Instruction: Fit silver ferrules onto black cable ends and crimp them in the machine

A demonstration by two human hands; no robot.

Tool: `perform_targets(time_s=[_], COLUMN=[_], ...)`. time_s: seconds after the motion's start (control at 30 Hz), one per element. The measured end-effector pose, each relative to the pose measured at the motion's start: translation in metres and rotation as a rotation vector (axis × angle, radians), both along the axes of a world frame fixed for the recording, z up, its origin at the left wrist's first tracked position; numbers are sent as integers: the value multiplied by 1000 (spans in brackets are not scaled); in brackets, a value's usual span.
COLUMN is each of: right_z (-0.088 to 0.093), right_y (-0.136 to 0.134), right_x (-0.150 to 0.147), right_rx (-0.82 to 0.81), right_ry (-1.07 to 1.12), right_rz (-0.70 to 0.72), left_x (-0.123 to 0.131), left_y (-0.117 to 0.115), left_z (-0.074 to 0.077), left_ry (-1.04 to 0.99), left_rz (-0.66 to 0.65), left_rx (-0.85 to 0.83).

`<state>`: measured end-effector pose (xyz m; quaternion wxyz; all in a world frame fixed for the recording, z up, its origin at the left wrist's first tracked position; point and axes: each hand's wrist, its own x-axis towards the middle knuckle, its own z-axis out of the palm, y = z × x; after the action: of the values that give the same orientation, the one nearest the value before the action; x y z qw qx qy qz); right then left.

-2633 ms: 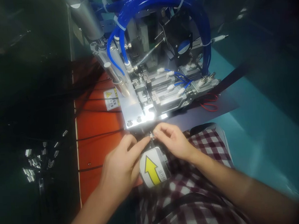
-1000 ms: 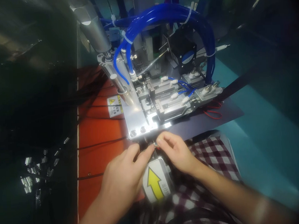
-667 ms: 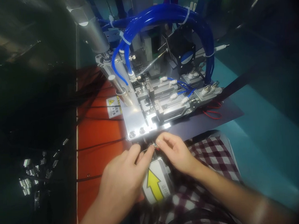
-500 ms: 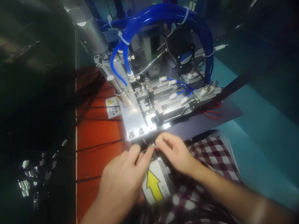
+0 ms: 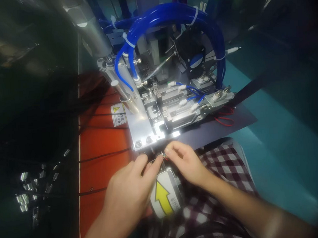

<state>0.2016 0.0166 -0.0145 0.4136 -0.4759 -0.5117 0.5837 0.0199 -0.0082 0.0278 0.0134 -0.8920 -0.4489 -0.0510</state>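
Observation:
My left hand (image 5: pixel 130 195) and my right hand (image 5: pixel 185 161) meet fingertip to fingertip just below the front edge of a bright metal plate (image 5: pixel 138 128). Both pinch a tiny metal part (image 5: pixel 162 155) with a red wire end between thumb and forefinger. The part is too small to name. Behind the plate stands a small machine (image 5: pixel 171 97) with steel clamps and blue air hoses (image 5: pixel 170 16). Under my hands sits a grey button box with a yellow arrow label (image 5: pixel 162 197).
An orange mat (image 5: pixel 102 149) with black cables across it lies left of the plate, carrying a yellow warning sticker (image 5: pixel 118 113). Several shiny metal sleeves (image 5: pixel 27 188) lie in the dark at lower left. A teal bench surface (image 5: pixel 275 135) spreads to the right. My checked shirt (image 5: pixel 219 165) fills the bottom.
My hands have stayed pinched together on the small part in the same spot. Only the view has shifted slightly; the machine looks a little lower than at the start.

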Motion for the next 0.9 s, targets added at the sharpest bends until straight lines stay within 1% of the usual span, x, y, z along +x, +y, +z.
perform_targets(time_s=[0.2, 0.37, 0.57, 0.7, 0.8, 0.9], right_z=[-1, -2, -3, -4, -5, -5], right_y=[0, 0, -1, -1, 0, -1], right_x=[-2, -2, -2, -2, -2, -1], right_rx=[17, 1, 23, 38, 43, 18], right_ry=[8, 28, 12, -7, -4, 15], right_rz=[-13, -19, -25, -23, -32, -34], left_x=[2, 2, 1, 1, 1, 0], left_y=[1, 0, 0, 2, 4, 3], left_z=[1, 0, 0, 0, 0, -3], left_ry=[36, 43, 53, -4, -59, -89], left_rz=[-15, -24, -20, -40, -46, -22], left_rx=[43, 40, 32, 45, 18, -14])
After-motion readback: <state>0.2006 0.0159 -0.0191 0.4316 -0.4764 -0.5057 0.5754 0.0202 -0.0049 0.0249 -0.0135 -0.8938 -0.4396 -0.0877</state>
